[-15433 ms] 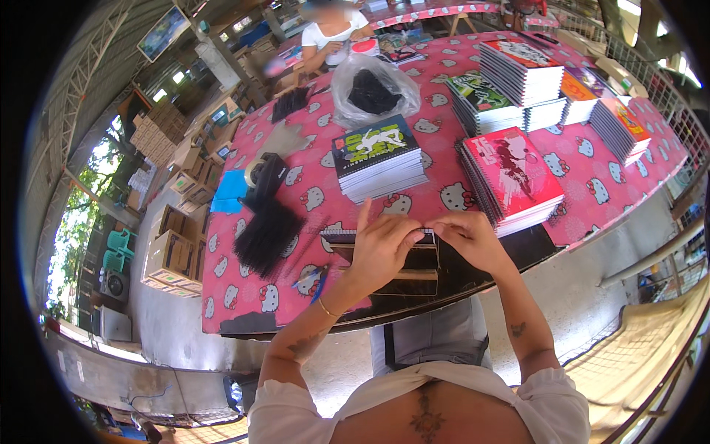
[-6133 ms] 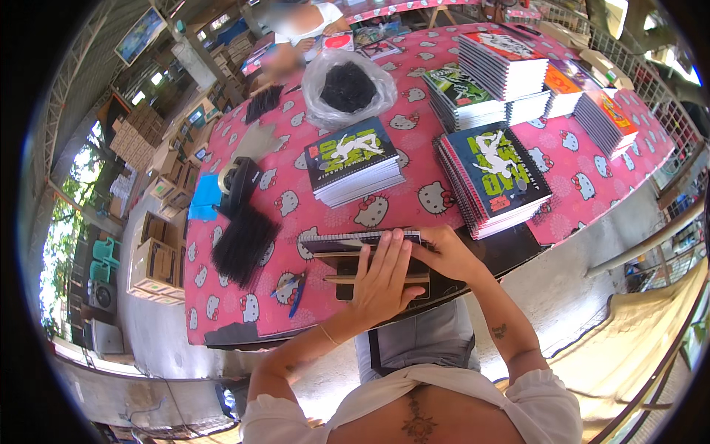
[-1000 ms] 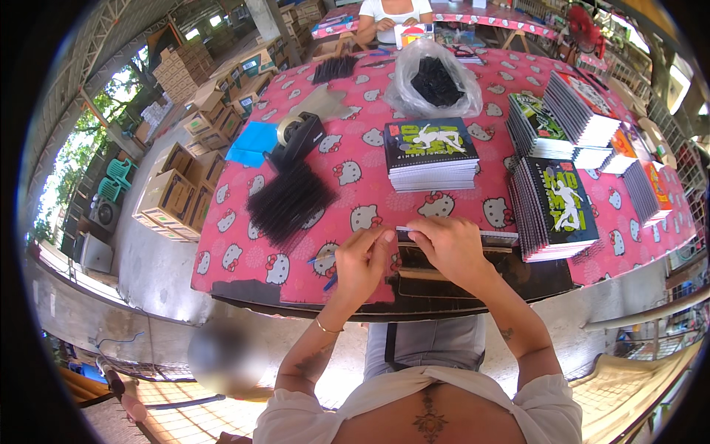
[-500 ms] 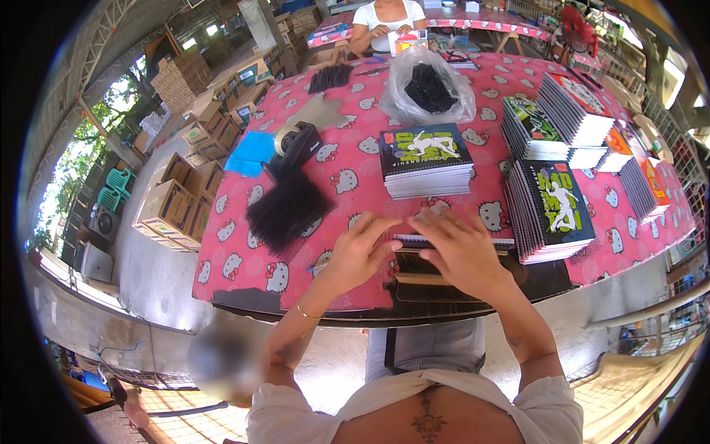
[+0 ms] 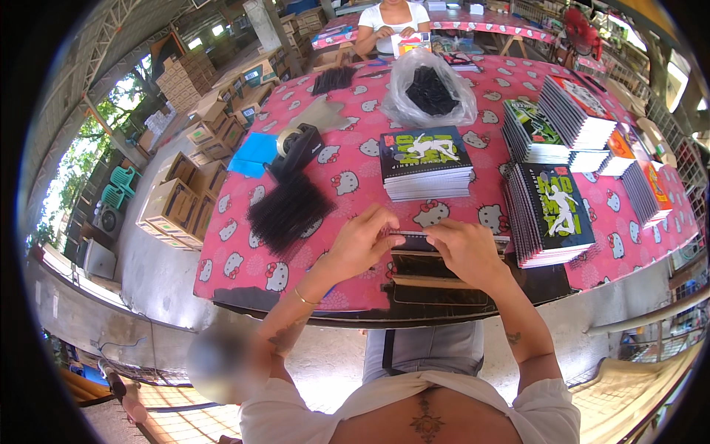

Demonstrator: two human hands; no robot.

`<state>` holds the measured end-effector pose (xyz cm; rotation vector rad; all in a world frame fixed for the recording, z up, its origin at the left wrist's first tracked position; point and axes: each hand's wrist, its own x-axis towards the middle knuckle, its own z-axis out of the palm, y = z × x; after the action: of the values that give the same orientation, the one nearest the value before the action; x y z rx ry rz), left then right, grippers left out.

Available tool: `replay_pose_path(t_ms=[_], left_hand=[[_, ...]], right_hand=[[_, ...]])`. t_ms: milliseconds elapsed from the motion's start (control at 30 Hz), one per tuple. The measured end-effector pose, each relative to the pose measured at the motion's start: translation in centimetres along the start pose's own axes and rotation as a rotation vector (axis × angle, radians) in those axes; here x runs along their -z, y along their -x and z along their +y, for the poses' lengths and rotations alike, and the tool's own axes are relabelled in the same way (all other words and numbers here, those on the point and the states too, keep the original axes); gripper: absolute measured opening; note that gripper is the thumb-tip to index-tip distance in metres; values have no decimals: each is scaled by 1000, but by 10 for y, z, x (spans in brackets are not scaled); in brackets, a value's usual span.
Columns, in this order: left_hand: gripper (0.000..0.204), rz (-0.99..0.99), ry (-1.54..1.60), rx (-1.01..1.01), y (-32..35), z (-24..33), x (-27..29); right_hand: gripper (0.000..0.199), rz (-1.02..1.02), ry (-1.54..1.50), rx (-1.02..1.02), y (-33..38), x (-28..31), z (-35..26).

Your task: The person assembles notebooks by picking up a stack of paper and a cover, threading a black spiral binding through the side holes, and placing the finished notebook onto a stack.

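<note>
Black-strand bundle (image 5: 291, 212) lying toward the left edge of the table (image 5: 353, 154), dark-topped stack (image 5: 556, 211) standing near the right hand (image 5: 467, 250), both hands' fingers (image 5: 383, 216) curling at a notebook (image 5: 416, 241) near the front edge, grip unclear, stack no longer showing its earlier red cover.

Daylit grey concr. flr (image 5: 148, 263), grn chairs (image 5: 113, 197) nr L.

You have open surface (image 5: 356, 159) between the black bundle (image 5: 288, 216) on the left and the middle notebook stack (image 5: 427, 166). A narrower lane passes right of that stack; the right notebook stack (image 5: 553, 214) blocks your hands (image 5: 467, 253) sideways. The plastic bag (image 5: 399, 89) obstructs the far side.
</note>
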<state>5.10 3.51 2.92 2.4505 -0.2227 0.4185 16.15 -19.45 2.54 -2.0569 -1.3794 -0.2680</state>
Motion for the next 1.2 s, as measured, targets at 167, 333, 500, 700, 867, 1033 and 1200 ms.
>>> replay_pose_path(t_ms=[167,333,500,700,867,1033,1200], left_hand=[[68,185,-602,8,2,26,-36],[99,200,-688,128,70,24,-111],[93,136,-688,129,18,29,-77],[95,207,-775,69,0,15,-73],[91,35,-665,8,53,58,-105],[99,108,-796,-37,2,34,-83],[98,61,-804,105,-11,48,-75]], right_hand=[[10,29,-8,-11,0,-3,1],[12,44,21,-5,-4,-2,-1],[11,-2,38,-26,3,-2,2],[11,64,60,51,5,0,0],[28,40,120,16,37,29,9],[26,-19,34,-26,31,28,26],[24,-53,30,-11,23,33,23]])
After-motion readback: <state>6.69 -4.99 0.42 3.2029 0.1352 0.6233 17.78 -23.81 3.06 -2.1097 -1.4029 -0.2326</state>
